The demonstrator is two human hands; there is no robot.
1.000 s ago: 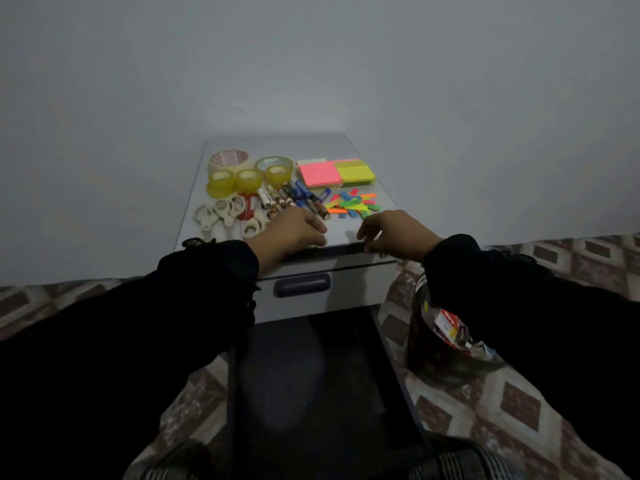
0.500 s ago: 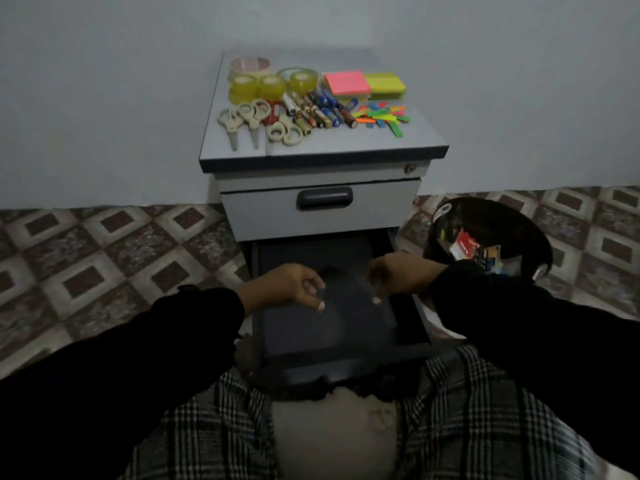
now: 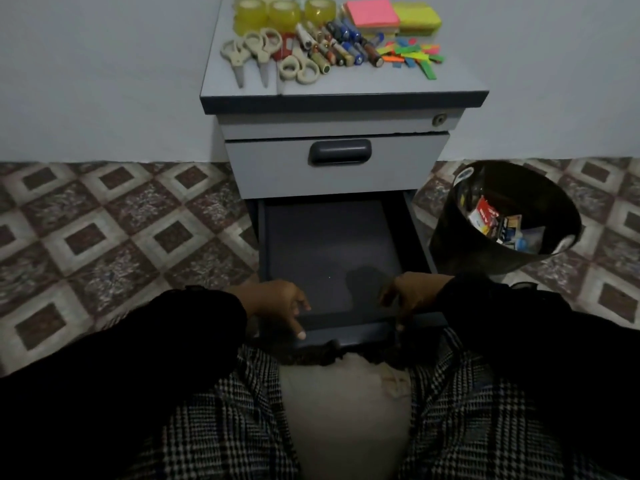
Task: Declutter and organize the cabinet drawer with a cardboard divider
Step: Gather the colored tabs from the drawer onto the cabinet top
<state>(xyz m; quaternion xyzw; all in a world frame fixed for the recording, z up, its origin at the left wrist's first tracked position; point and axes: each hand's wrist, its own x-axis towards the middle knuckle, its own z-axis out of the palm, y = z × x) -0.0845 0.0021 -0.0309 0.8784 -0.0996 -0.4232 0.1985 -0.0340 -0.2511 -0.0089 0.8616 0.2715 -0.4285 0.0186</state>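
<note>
- Head view: a plain pale wall stands behind a small grey cabinet [image 3: 341, 98] on a patterned tile floor [image 3: 104, 237], with a black bin [image 3: 485, 251] of scraps just to its right.
- The open drawer [image 3: 332, 258] is pulled out toward the person, its long axis running near to far and its mouth facing up. Its dark floor shows nothing on it, and no cardboard divider is in sight.
- The cleared-out items lie on the cabinet top: tape rolls [image 3: 284, 12] at far left, scissors [image 3: 263, 53] nearer, batteries [image 3: 339, 46] in the middle, sticky notes [image 3: 391, 12] and coloured tabs [image 3: 412, 57] at right.
- The left hand [image 3: 277, 303] hangs over the drawer's near left corner, fingers loosely spread, index finger pointing down at the front rim, holding nothing.
- The right hand [image 3: 412, 296] sits at the near right corner, fingers curled downward toward the front edge. Whether it grips the rim I cannot tell in the dim light.
- Judgement: the drawer looks rigid metal, light when bare, sliding on rails. The front rim or side walls are the firm places to hold.
</note>
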